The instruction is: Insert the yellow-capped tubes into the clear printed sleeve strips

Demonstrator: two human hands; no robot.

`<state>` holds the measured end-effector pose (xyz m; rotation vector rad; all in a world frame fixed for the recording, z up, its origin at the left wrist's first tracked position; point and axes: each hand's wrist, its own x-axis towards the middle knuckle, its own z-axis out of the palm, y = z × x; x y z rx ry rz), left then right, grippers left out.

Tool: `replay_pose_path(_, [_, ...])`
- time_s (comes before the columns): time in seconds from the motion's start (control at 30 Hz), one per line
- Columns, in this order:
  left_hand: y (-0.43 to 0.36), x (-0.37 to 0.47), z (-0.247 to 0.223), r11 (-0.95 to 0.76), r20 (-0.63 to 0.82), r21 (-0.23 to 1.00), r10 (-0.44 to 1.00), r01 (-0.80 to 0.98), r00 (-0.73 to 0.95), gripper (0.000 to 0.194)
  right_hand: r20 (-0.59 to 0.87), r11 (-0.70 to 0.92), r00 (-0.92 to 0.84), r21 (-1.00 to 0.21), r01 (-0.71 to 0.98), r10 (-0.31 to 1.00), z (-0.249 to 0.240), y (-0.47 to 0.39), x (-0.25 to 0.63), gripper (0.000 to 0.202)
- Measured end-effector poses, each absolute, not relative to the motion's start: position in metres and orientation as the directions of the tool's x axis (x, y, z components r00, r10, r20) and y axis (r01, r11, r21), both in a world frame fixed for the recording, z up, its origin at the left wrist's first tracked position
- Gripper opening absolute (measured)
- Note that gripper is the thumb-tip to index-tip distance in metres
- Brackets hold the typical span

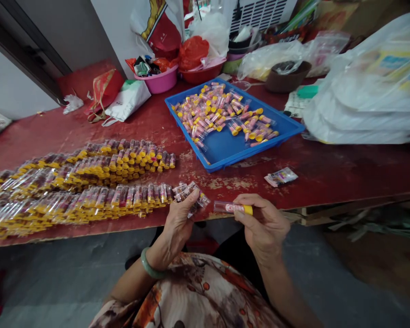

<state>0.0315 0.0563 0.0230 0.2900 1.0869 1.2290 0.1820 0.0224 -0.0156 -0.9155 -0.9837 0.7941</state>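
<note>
In my right hand (263, 223) I pinch a clear tube with a yellow cap (233, 208); something pink and white shows inside, and its clear end points left. My left hand (181, 214), with a green bangle on the wrist, is closed on several small printed packets (200, 198) fanned out beyond the thumb. A small gap separates the packets from the tube. Left of my left hand lie stacked rows of yellow-capped tubes (99, 200) along the table edge. Ahead, a blue tray (222, 157) holds a loose heap of tubes with pink contents (215, 109).
A small packet pile (280, 176) lies right of the tray on the red table (143, 109). White plastic bags (365, 100) fill the right side. At the back stand a pink basin (162, 81), a red basin (200, 75) and a brown bowl (289, 77).
</note>
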Motion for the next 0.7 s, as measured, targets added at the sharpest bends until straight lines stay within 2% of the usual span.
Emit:
replay_pose_path(0.3, [0.056, 0.035, 0.015, 0.466, -0.562, 0.636, 0.826, -0.615, 0.044, 0.033, 0.399, 0.453, 0.363, -0.888, -0.073, 0.842, -0.013, 0.023, 0.179, 0.021])
replay_pose_path(0.53, [0.056, 0.033, 0.012, 0.465, -0.563, 0.628, 0.825, -0.624, 0.048, 0.032, 0.593, 0.527, 0.355, -0.805, 0.273, 0.723, -0.013, 0.018, 0.179, 0.031])
replay_pose_path(0.7, [0.057, 0.033, 0.012, 0.49, -0.575, 0.598, 0.814, -0.635, 0.087, 0.03, 0.578, 0.553, 0.327, -0.815, 0.173, 0.748, -0.006, 0.018, 0.181, 0.032])
